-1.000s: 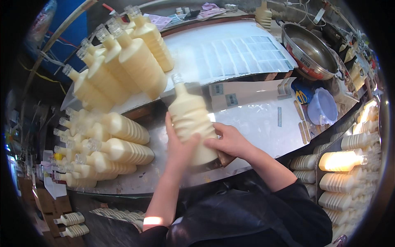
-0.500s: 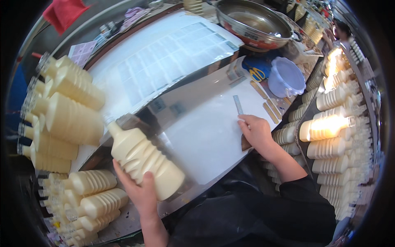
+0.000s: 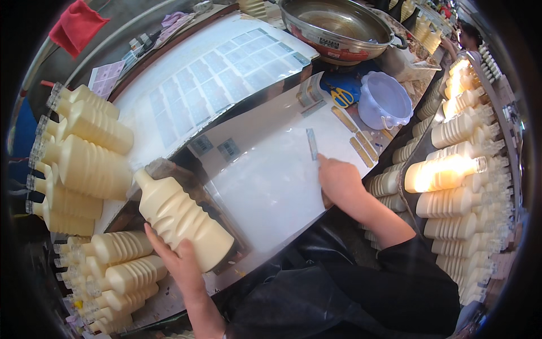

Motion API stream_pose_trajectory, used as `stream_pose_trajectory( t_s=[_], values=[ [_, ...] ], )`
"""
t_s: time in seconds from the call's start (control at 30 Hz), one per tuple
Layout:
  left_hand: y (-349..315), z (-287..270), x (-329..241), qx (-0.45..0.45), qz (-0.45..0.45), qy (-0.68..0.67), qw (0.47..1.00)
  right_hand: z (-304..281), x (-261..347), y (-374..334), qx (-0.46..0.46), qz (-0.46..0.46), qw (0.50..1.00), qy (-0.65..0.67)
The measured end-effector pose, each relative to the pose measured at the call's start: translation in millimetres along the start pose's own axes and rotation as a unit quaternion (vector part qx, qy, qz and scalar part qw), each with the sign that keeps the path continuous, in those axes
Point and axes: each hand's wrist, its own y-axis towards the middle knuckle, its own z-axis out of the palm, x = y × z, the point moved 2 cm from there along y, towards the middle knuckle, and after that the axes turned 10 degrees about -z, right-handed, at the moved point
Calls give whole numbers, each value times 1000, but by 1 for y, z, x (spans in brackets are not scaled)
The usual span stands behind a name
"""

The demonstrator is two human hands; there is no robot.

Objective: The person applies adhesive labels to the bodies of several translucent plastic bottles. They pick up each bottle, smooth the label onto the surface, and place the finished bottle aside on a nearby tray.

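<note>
My left hand (image 3: 180,260) is wrapped round the lower side of a cream plastic bottle (image 3: 183,217) with ribbed sides, tilted with its neck toward the upper left. My right hand (image 3: 341,179) is at the lower end of a narrow bluish label strip (image 3: 311,143) on a white sheet (image 3: 265,192). The index fingertip meets the strip's end, and the other fingers are curled in, partly hidden. Two small dark-blue labels (image 3: 228,149) lie farther left on the sheet. Several golden strips (image 3: 360,151) sit to the right of the narrow strip.
Cream bottles (image 3: 96,166) are stacked at left, with more (image 3: 451,203) in rows at right. A sloped white board (image 3: 197,85) carries rows of labels. Beyond are yellow-handled scissors (image 3: 342,97), a lavender bucket (image 3: 385,101) and a large metal pan (image 3: 339,28). Another person (image 3: 468,39) is at the far right.
The whole view has shifted slightly, so things appear farther left. My left hand still holds the bottle. My right hand stays at the strip's end, with its index finger now more extended.
</note>
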Motion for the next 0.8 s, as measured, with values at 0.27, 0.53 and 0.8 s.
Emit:
stream_pose_trajectory(
  t_s=[0.27,0.53,0.8],
  values=[
    [-5,1,7,5,0,-18,1000,-10,10,18,-56,-91,987,117],
    [-4,-4,12,21,-5,-29,999,-29,13,-50,134,-8,991,-27],
    [0,-7,7,24,-10,1,1000,-1,-14,-103,-101,144,968,181]
  ],
)
